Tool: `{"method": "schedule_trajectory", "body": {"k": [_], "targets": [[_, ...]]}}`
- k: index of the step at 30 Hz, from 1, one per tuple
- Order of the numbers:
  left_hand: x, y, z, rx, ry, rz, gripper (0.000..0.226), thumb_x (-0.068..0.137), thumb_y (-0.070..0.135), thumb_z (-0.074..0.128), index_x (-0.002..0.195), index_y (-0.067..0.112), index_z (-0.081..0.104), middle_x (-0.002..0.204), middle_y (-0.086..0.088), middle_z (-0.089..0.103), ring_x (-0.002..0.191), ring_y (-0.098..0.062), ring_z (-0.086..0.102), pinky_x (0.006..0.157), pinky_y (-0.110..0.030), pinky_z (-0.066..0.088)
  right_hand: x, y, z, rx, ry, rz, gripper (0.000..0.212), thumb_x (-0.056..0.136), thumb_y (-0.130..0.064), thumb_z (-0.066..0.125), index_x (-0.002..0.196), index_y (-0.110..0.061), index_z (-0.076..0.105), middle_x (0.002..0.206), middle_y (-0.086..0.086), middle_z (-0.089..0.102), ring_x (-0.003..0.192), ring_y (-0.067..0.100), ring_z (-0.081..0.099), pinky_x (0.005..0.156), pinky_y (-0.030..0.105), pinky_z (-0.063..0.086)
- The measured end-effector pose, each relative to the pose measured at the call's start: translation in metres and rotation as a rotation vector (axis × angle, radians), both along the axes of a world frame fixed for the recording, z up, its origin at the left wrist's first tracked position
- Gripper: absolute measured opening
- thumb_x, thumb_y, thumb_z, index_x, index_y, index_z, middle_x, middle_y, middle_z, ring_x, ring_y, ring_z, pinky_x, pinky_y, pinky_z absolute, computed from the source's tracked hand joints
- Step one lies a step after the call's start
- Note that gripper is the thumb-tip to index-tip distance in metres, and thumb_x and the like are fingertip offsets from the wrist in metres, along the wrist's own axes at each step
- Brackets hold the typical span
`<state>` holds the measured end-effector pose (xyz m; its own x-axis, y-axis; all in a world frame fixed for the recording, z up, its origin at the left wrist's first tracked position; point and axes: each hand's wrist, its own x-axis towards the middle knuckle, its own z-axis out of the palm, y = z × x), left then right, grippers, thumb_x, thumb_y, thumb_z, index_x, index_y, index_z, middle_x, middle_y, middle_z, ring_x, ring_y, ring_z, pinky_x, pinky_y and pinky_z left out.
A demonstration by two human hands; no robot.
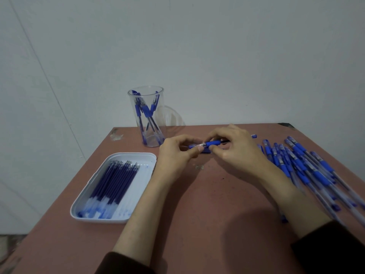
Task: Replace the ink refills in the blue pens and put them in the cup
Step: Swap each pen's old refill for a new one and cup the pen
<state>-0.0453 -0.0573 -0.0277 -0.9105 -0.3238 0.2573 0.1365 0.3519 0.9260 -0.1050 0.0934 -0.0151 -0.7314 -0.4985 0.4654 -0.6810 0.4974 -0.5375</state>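
Both my hands hold one blue pen level above the middle of the table. My left hand pinches its tip end, and my right hand grips the blue rubber grip and barrel. A second blue piece lies just under the pen, partly hidden by my fingers. The clear plastic cup stands upright at the table's far edge with several blue pens in it. A white tray at the left holds several blue ink refills. A heap of blue pens lies at the right.
The reddish-brown table stands against a pale wall. A small blue cap lies near the far edge behind my right hand. Scuffs and chips mark the table's far left corner. A second clear cup is faintly seen behind the first.
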Motion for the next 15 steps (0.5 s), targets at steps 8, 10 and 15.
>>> {"method": "schedule_trajectory", "body": {"k": [8, 10, 15], "targets": [[0.004, 0.014, 0.004, 0.172, 0.097, -0.120, 0.016, 0.077, -0.001, 0.073, 0.089, 0.008, 0.068, 0.082, -0.006, 0.072, 0.076, -0.008, 0.067, 0.069, -0.016, 0.054, 0.002, -0.005, -0.003, 0.042, -0.034, -0.127, 0.070, 0.071, -0.082, 0.039, 0.059, -0.017, 0.061, 0.049, -0.006, 0.048, 0.061, 0.010, 0.047, 0.061, 0.026, 0.026], [0.004, 0.015, 0.004, 0.165, 0.093, -0.144, 0.018, 0.076, -0.002, 0.073, 0.088, 0.011, 0.069, 0.078, 0.002, 0.071, 0.074, -0.002, 0.066, 0.066, -0.013, 0.051, 0.001, -0.005, -0.005, 0.050, -0.014, -0.149, 0.074, 0.073, -0.080, 0.044, 0.063, -0.009, 0.062, 0.052, 0.004, 0.053, 0.056, 0.015, 0.049, 0.059, 0.026, 0.026], [0.002, 0.014, 0.003, 0.177, 0.066, -0.168, 0.029, 0.074, -0.012, 0.071, 0.096, 0.006, 0.066, 0.080, 0.000, 0.071, 0.072, 0.000, 0.067, 0.065, -0.013, 0.051, 0.003, -0.005, 0.000, -0.018, 0.050, -0.173, 0.052, 0.072, -0.068, 0.052, 0.063, -0.017, 0.058, 0.052, -0.002, 0.054, 0.056, 0.011, 0.051, 0.056, 0.023, 0.026]]}}
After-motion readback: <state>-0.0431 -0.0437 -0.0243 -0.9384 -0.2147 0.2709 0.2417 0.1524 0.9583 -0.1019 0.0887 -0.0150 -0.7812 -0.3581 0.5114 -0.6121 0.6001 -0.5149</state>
